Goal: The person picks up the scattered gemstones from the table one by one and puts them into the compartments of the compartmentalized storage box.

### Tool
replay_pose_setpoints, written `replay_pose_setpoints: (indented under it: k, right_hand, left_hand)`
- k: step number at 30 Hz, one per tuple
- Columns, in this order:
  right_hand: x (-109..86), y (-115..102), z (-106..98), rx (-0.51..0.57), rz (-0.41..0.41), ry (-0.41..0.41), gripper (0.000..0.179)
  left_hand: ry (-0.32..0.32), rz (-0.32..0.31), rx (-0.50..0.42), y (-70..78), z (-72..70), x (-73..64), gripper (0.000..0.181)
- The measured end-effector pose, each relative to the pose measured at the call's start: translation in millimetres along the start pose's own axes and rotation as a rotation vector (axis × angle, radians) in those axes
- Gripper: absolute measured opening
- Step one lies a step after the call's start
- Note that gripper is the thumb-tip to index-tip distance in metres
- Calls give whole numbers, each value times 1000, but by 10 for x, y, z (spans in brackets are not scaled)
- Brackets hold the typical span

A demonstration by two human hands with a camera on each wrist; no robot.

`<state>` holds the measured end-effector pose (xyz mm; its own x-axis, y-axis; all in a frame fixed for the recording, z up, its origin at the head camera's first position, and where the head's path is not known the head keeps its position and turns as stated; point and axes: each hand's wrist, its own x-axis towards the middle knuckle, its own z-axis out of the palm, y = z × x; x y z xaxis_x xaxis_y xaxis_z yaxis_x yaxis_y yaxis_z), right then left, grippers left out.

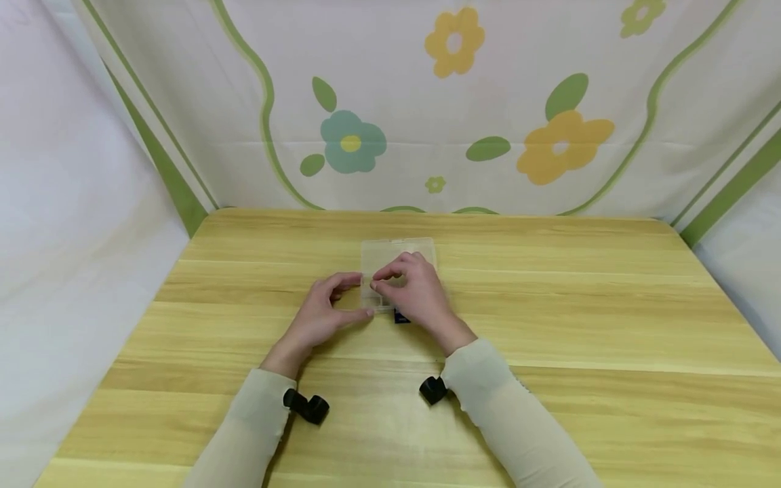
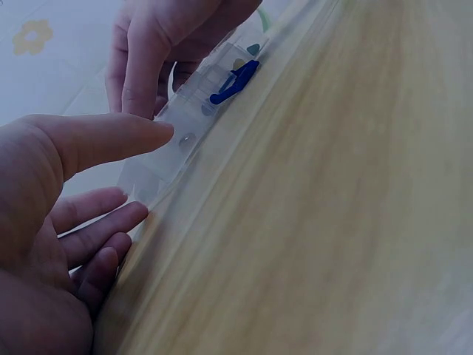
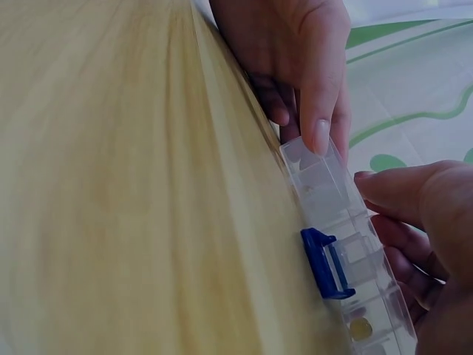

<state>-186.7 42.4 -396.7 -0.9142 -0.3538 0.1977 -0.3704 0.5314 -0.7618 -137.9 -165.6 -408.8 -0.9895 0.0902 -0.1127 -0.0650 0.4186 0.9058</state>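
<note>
A clear plastic compartment box (image 1: 390,249) with a blue latch (image 3: 318,260) on its front lies on the table. My left hand (image 1: 320,312) holds its front left corner, thumb on the front wall and fingers along the left side. Above the left compartments, my right hand (image 1: 416,290) brings thumb and index fingertips together; whether a tiny piece is between them is too small to tell. Through the front wall I see a yellowish piece (image 3: 361,328) and a small round piece (image 2: 186,139). The right hand hides much of the box's right part.
The wood-grain table (image 1: 567,305) reaches out on both sides of the box. A white curtain with printed flowers (image 1: 421,122) hangs behind its back edge. Black wrist cameras (image 1: 307,407) are strapped at both sleeves.
</note>
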Motion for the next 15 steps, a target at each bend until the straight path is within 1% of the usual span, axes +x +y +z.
replay_pose_setpoints:
  k: [15]
  right_hand:
    - [2, 9, 31, -31, -11, 4, 9]
  left_hand:
    - [-3, 6, 4, 8, 4, -2, 72]
